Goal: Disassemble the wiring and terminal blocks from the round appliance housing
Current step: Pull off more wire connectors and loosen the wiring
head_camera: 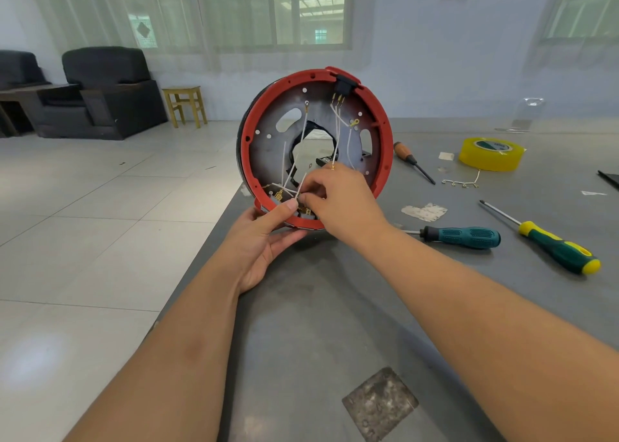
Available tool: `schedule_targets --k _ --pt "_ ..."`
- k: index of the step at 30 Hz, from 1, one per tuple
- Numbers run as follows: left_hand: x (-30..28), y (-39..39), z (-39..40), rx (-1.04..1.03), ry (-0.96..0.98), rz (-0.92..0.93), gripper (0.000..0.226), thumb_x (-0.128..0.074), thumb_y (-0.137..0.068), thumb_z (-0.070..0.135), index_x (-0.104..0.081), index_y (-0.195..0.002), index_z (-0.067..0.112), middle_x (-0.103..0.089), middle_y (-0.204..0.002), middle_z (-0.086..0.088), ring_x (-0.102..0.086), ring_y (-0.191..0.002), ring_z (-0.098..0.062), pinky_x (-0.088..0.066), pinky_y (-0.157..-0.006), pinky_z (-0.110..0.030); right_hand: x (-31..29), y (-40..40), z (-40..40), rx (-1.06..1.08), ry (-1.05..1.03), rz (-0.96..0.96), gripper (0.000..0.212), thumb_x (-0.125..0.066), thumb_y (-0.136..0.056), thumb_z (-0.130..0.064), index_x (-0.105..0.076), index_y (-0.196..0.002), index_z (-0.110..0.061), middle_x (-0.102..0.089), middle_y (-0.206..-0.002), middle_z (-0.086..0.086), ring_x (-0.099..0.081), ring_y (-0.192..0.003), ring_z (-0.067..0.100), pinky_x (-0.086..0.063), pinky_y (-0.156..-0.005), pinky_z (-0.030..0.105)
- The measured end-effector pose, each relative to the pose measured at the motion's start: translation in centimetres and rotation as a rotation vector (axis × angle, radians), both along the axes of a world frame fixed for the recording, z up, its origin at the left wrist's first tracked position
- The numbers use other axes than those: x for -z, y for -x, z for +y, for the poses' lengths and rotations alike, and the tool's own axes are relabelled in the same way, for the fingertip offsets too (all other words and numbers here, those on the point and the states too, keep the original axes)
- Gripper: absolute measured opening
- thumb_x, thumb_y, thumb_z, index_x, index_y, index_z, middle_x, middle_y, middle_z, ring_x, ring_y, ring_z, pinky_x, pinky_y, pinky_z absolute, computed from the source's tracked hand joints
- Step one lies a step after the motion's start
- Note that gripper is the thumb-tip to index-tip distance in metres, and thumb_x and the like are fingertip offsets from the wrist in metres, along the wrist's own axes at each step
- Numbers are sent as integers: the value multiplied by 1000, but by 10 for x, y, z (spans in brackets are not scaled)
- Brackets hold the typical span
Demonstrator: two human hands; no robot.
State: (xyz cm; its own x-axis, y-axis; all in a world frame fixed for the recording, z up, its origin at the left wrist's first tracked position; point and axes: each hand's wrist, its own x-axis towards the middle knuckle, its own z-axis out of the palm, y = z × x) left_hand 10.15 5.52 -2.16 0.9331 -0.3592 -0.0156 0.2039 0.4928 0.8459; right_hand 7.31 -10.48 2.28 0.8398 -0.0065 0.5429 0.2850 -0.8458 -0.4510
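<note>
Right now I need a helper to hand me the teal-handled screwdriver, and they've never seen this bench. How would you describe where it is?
Start at the red round housing standing on edge on the grey table. Just right of its base, past the right hand, lies the teal-handled screwdriver. Its neighbours differ: one has a green-and-yellow handle, the other a wooden one.

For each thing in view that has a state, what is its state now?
Housing: stands on edge, wires still attached.
Left hand: holds the housing rim, thumb on a wire.
Right hand: pinches the wires at the bottom.
Teal screwdriver: lies unused.
Yellow-green screwdriver: lies unused.
Tape roll: lies flat.
</note>
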Motion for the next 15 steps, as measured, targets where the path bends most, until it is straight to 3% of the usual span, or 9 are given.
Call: schedule_targets --k 4,8,13,15 --pt "1 -1 -1 -10 22 16 64 -86 -73 17 -57 -127 -1 -78 -103 -19 -76 -102 -39 -64 -75 -35 2 -1 1 74 -106 -57 6 -69 -91 -17 -75 -94 -16 -69 -94 0 -64 -89 18 -52 -84 41" --pt "2 -4 -1 -11 21 31 62 -87 -71 18 -60 -123 -2 -79 -103 -18 -76 -103 -39 -65 -75 -35 1 2 0 148 -250 -106 5 -69 -91 -17 -73 -92 -18 -71 -86 -9 -65 -84 11 -55 -83 35" --pt "1 -5 0 -27 13 52 63 -88 -68 21 -62 -122 2 -78 -109 -20 -77 -103 -36 -65 -75 -37 2 7 -7 227 -273 -128 11 -66 -89 -15 -68 -81 -23 -64 -76 -14 -61 -74 5 -48 -65 21" --pt "1 -5 0 -43 9 50 64 -89 -67 23 -62 -122 4 -79 -109 -18 -77 -103 -34 -65 -75 -37 3 10 -9 267 -238 -148 17 -63 -89 -13 -65 -77 -25 -62 -72 -14 -59 -72 8 -46 -62 23"
